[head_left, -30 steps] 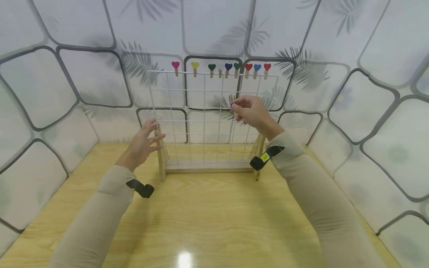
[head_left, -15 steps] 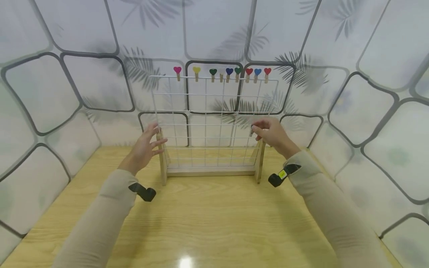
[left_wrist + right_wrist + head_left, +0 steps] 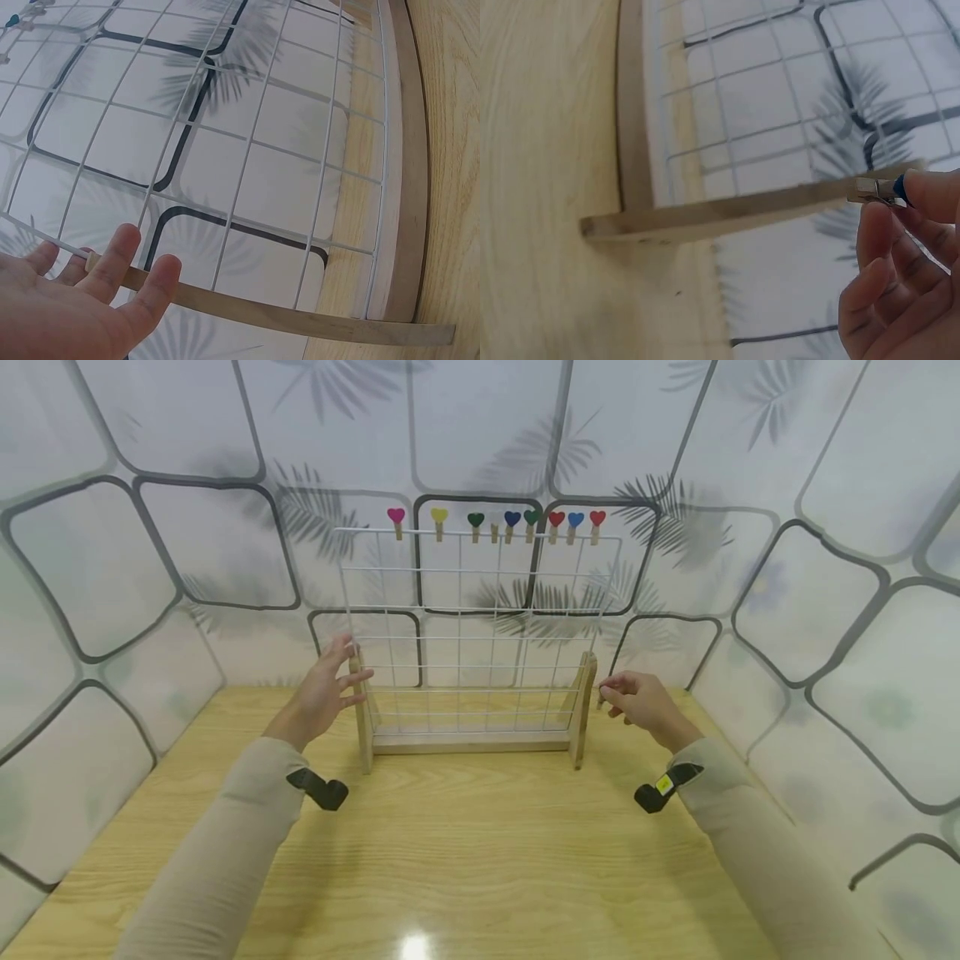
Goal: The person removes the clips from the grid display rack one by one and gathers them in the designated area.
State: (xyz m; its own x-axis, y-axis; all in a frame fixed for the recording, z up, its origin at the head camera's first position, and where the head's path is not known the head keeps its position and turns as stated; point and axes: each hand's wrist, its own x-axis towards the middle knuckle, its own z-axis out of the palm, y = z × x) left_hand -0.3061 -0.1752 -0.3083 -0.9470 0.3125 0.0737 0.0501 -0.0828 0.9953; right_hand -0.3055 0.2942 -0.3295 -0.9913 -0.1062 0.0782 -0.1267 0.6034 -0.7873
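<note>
In the head view, my left hand [image 3: 318, 697] has its fingers spread against the left wooden post [image 3: 363, 727] of an upright white wire grid rack [image 3: 460, 571]. The left wrist view shows those fingers extended over the post. My right hand [image 3: 641, 706] is just right of the right post [image 3: 583, 710], raised above the tabletop. Its thumb and fingers pinch a small wooden clothespin [image 3: 868, 190] with a metal spring; the blue decoration at its end is partly hidden by the thumb.
Several heart clothespins, from a pink one [image 3: 396, 515] to a red one [image 3: 597, 517], line the rack's top wire. The rack's wooden base [image 3: 471, 747] stands on a wood-grain table [image 3: 465, 843]. A patterned curtain [image 3: 480, 435] encloses the back and sides.
My right hand has moved from in front of the grid down and right, past the right post, with the clothespin still pinched. The left hand has stayed at the left post.
</note>
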